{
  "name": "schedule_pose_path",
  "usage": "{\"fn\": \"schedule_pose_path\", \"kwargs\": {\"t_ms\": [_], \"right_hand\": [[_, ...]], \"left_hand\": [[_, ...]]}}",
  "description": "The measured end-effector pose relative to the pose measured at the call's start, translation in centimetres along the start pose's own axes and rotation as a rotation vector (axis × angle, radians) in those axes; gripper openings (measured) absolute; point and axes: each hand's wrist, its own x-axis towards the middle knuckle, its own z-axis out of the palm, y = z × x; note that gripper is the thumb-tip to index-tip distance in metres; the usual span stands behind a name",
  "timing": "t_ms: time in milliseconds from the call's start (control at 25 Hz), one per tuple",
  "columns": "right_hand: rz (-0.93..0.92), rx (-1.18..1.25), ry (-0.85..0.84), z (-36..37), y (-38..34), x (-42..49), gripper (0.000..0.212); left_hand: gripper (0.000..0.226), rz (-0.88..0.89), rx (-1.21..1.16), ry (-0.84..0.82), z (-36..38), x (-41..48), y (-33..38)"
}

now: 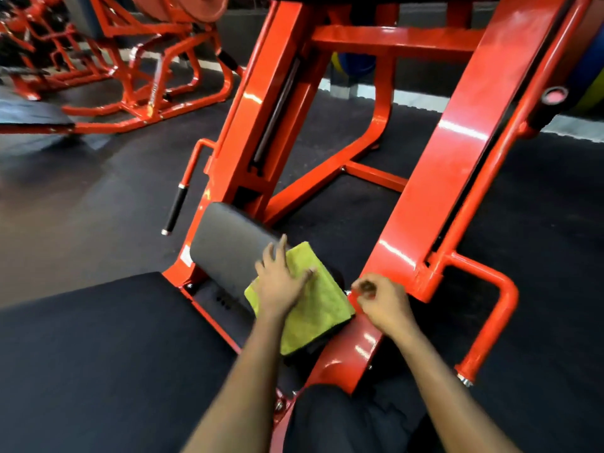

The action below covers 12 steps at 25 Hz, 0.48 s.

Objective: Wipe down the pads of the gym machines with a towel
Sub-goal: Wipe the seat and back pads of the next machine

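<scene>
A glossy orange steel machine frame [457,178] rises ahead of the fingers. Left of them lies a broad black seat pad [98,354], then a rounded dark grey vinyl pad [228,243]. A folded yellow-green microfibre towel [320,308] lies on that pad's right end, pressed under the left hand [277,282], fingers spread flat. The right hand [384,305] hovers beside the towel, fingers curled; through the blur I cannot tell whether they pinch anything.
</scene>
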Motion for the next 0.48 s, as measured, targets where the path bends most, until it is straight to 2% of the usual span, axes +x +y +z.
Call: {"fn": "schedule_pose_path", "kwargs": {"t_ms": [40, 120, 200, 280, 360, 480], "right_hand": [[-0.051, -0.07, 0.168, 0.3, 0.4, 1.1, 0.03], [-0.232, -0.335, 0.339, 0.9, 0.9, 3.5, 0.036], [-0.387, -0.673, 0.321, 1.2, 2.4, 5.9, 0.038], [-0.451, -0.918, 0.257, 1.1, 3.7, 7.0, 0.039], [-0.455, -1.035, 0.235, 1.5, 4.2, 7.4, 0.042], [-0.398, -1.095, 0.24, 2.2, 4.0, 7.5, 0.043]], "left_hand": [[0.09, -0.11, -0.003, -0.017, 2.9, -0.7, -0.3], [0.092, -0.195, -0.063, -0.013, 6.4, -1.8, 0.1], [0.091, -0.208, -0.069, 0.047, 7.7, -1.9, 0.9], [0.079, -0.197, -0.038, 0.126, 8.1, -1.2, 1.3], [0.065, -0.21, -0.019, 0.16, 8.2, 0.9, 1.1], [0.059, -0.241, -0.032, 0.182, 7.7, 3.1, 1.1]]}}
